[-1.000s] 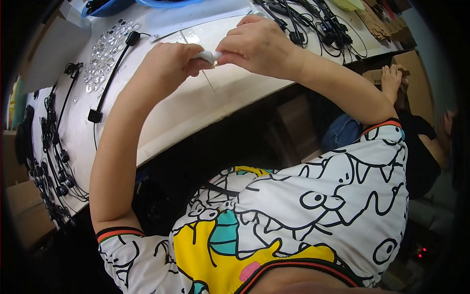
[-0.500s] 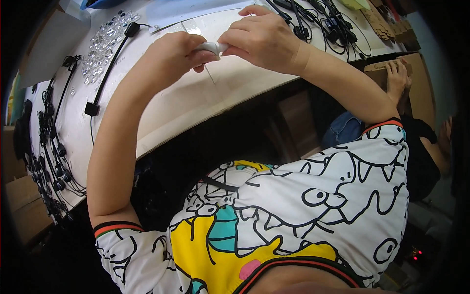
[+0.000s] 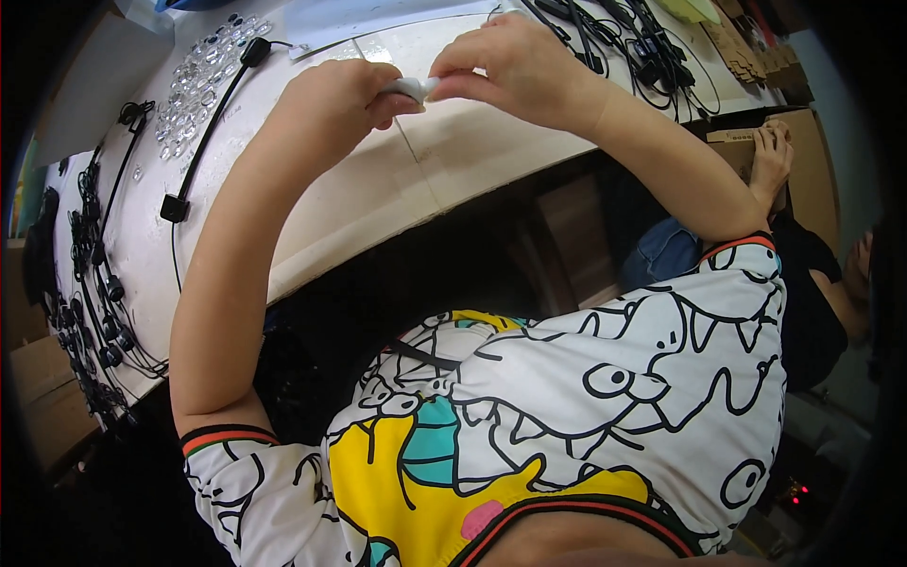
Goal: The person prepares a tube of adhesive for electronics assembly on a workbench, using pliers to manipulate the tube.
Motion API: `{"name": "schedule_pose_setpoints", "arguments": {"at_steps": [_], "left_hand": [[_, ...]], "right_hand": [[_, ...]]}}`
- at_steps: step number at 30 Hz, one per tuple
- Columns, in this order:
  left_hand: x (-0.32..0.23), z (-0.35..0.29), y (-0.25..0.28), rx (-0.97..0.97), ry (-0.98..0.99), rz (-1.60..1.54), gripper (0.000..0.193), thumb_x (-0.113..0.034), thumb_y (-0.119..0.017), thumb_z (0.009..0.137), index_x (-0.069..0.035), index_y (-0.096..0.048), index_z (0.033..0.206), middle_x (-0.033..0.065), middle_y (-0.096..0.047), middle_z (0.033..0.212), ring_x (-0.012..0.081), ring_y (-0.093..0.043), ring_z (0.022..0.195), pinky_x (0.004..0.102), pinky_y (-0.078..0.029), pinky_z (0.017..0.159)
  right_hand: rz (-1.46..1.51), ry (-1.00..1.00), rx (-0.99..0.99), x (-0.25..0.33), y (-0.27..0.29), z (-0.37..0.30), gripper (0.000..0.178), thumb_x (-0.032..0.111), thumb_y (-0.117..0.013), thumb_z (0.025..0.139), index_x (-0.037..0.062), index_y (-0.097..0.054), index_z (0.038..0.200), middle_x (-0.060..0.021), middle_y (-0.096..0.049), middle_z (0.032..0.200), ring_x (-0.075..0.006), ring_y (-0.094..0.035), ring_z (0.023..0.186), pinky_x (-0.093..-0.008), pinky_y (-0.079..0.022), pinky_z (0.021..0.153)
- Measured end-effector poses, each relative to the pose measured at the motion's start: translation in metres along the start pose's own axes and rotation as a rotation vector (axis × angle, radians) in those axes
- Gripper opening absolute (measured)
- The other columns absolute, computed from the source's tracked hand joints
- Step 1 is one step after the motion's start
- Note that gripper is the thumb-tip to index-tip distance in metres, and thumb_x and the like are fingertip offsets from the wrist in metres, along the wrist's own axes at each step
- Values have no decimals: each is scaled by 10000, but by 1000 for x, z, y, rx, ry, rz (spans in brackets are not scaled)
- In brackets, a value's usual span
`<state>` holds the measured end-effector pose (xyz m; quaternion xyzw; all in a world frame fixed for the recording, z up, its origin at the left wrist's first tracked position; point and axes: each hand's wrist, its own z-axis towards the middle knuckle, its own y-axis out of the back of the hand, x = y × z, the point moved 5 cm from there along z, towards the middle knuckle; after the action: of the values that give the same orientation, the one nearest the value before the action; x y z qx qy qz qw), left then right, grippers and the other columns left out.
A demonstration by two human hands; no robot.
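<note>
Over the white table (image 3: 368,189), my two hands meet at a small smooth white piece (image 3: 406,87) with a rounded end; its exact kind is not clear. My left hand (image 3: 326,109) is closed round it, thumb and fingers gripping its left part, which they partly hide. At the piece's right end, my right hand (image 3: 520,76) pinches with thumb and forefinger, and the tips touch a short pale tip there. A black cable with a box-shaped end (image 3: 255,52) lies beyond my left wrist.
Many clear glass-like pieces (image 3: 194,90) are scattered at the far left. Bundles of black cables (image 3: 90,236) line the left edge, and more black cables (image 3: 652,57) lie at the far right. Another person's hand (image 3: 772,156) rests on a cardboard box (image 3: 812,170) at right.
My right hand has moved slightly to the right, and its fingers have shifted their pinch at the white piece's end. My left hand keeps its hold almost unmoved.
</note>
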<state>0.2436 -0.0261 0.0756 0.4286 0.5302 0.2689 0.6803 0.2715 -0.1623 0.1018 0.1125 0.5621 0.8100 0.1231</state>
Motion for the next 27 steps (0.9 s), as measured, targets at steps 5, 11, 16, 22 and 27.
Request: {"name": "schedule_pose_setpoints", "arguments": {"at_steps": [5, 11, 16, 22, 27], "left_hand": [[-8, -2, -2, -34, -113, 210, 187, -244, -585, 801, -64, -636, 801, 77, -599, 627, 226, -566, 583, 312, -442, 565], [-6, -1, 0, 78, 14, 72, 199, -239, -588, 801, -46, -638, 796, 93, -601, 642, 235, -571, 605, 308, -444, 594], [-8, -3, 0, 126, 91, -84, 200, -235, -587, 800, -41, -638, 795, 104, -607, 654, 244, -579, 627, 309, -451, 586], [-17, -2, 0, 19, -72, 254, 182, -242, -580, 796, -73, -648, 793, 73, -614, 642, 222, -583, 623, 301, -436, 628], [-17, -1, -2, -28, -122, 307, 184, -245, -580, 797, -75, -651, 789, 65, -613, 634, 209, -577, 597, 306, -431, 629]], "right_hand": [[311, -312, 279, -16, -24, 1, 191, 242, -576, 817, 68, -651, 841, -75, -618, 710, -218, -581, 674, -305, -451, 715], [-50, 146, 49, 3, -9, -1, 199, 238, -562, 829, 64, -640, 883, -80, -622, 732, -217, -589, 704, -316, -451, 715], [-10, 101, -18, 0, -6, -4, 147, 215, -602, 766, 78, -601, 818, -76, -589, 697, -212, -576, 667, -349, -444, 723], [319, -193, 315, -13, -23, -4, 209, 191, -539, 847, 11, -612, 925, -119, -614, 749, -250, -582, 708, -328, -456, 677], [381, -194, 308, -17, -26, -8, 213, 192, -540, 848, 8, -611, 927, -132, -616, 761, -260, -583, 715, -326, -459, 668]]}}
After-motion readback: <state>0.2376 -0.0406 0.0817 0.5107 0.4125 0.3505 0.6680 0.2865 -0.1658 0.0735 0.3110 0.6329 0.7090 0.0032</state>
